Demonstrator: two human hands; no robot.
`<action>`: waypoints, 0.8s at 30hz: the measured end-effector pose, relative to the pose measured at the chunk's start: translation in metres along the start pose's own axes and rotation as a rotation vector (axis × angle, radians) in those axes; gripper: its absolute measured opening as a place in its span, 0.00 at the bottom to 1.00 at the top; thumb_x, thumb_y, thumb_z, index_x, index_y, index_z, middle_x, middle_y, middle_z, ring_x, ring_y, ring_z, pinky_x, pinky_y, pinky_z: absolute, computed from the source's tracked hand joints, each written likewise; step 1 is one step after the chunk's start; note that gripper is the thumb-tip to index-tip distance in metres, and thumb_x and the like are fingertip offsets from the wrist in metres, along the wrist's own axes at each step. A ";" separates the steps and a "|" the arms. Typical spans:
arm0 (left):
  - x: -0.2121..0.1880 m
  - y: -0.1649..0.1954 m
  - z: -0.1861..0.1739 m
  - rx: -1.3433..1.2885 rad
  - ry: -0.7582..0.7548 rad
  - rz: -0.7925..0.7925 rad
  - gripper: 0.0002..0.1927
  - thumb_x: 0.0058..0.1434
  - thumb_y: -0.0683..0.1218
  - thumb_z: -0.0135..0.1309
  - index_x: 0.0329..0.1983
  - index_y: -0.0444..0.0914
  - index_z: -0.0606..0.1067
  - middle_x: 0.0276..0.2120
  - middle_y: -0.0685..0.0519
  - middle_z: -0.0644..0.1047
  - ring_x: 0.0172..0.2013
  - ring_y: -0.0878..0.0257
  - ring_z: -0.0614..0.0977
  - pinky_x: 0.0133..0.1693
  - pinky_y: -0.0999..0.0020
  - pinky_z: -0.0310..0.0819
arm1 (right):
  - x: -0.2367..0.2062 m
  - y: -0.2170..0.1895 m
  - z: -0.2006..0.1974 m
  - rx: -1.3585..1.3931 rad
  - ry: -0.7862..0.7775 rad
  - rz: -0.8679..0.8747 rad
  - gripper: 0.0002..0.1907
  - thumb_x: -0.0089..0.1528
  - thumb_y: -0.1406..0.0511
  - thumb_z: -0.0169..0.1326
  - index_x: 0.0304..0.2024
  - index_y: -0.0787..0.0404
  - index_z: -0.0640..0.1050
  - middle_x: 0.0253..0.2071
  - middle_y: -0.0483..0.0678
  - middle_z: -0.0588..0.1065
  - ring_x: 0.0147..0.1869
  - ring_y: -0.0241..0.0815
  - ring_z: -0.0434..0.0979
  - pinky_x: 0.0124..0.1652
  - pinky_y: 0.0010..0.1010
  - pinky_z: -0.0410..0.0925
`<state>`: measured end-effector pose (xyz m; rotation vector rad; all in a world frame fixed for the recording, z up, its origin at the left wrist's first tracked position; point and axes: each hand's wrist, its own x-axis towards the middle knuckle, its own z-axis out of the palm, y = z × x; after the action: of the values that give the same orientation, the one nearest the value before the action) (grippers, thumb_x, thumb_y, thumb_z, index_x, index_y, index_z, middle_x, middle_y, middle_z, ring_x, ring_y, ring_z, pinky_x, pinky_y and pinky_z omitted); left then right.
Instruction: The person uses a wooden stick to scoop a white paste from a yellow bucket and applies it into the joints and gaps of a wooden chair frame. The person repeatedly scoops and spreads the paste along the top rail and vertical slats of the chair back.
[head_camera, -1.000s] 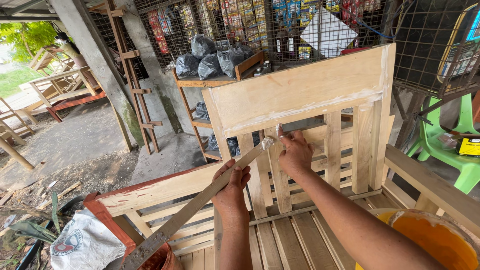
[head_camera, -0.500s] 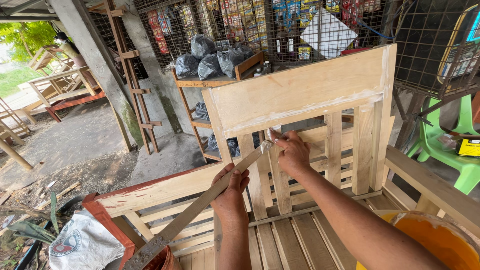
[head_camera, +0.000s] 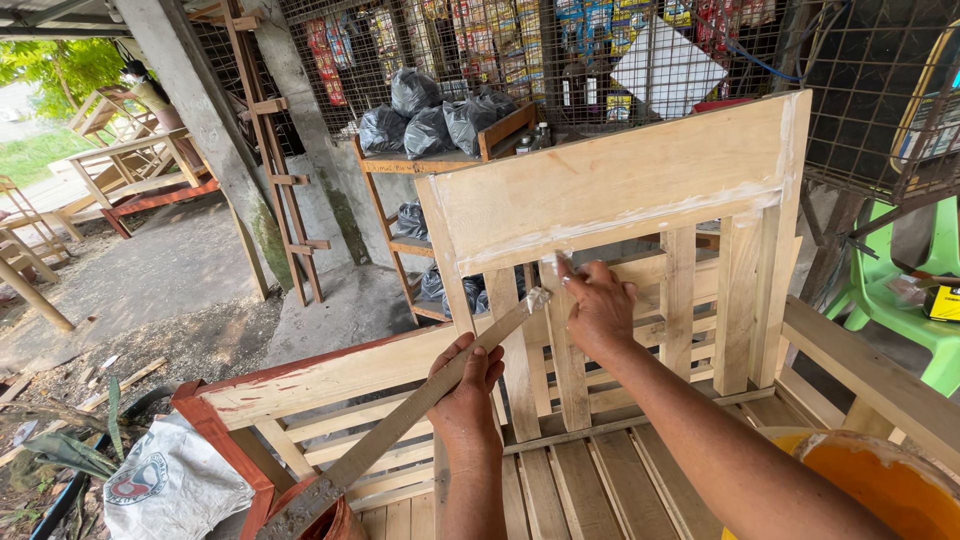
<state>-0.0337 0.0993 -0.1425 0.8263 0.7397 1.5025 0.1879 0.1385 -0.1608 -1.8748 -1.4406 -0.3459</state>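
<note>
Left grip (head_camera: 463, 385) clasping flat wooden stick (head_camera: 400, 425); right grip (head_camera: 598, 305), fingers spread, pressing bench slat (head_camera: 565, 370) beyond stick tip.

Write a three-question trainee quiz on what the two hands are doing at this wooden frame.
1. True or false: the left hand grips a long flat wooden stick.
2. Where does the right hand press? A) an upright slat B) the orange bucket C) the green chair
3. Fill in: the stick's upper tip carries a white ____.

Key: 1 true; 2 A; 3 paste, seemingly filler.
</note>
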 end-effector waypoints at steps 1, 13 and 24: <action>0.000 0.000 0.000 0.004 0.003 0.000 0.18 0.64 0.39 0.54 0.56 0.28 0.72 0.46 0.41 0.81 0.42 0.55 0.87 0.45 0.65 0.85 | -0.003 0.000 -0.001 -0.019 0.021 -0.020 0.38 0.55 0.77 0.51 0.65 0.41 0.76 0.50 0.45 0.69 0.57 0.42 0.69 0.53 0.41 0.55; -0.003 0.003 0.006 0.012 -0.003 0.005 0.17 0.64 0.38 0.54 0.56 0.29 0.73 0.46 0.41 0.81 0.43 0.55 0.87 0.46 0.64 0.86 | -0.002 -0.007 -0.021 -0.132 0.042 -0.120 0.38 0.56 0.76 0.52 0.66 0.41 0.75 0.46 0.46 0.68 0.55 0.43 0.66 0.52 0.42 0.53; -0.003 0.007 0.010 0.023 0.010 -0.008 0.18 0.64 0.38 0.54 0.56 0.29 0.73 0.47 0.41 0.81 0.44 0.55 0.87 0.46 0.64 0.86 | -0.006 -0.013 -0.022 -0.335 -0.023 -0.124 0.42 0.57 0.77 0.51 0.73 0.45 0.67 0.47 0.47 0.67 0.56 0.42 0.66 0.52 0.40 0.54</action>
<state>-0.0295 0.0955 -0.1312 0.8330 0.7682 1.4939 0.1791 0.1202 -0.1438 -2.0582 -1.5957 -0.6628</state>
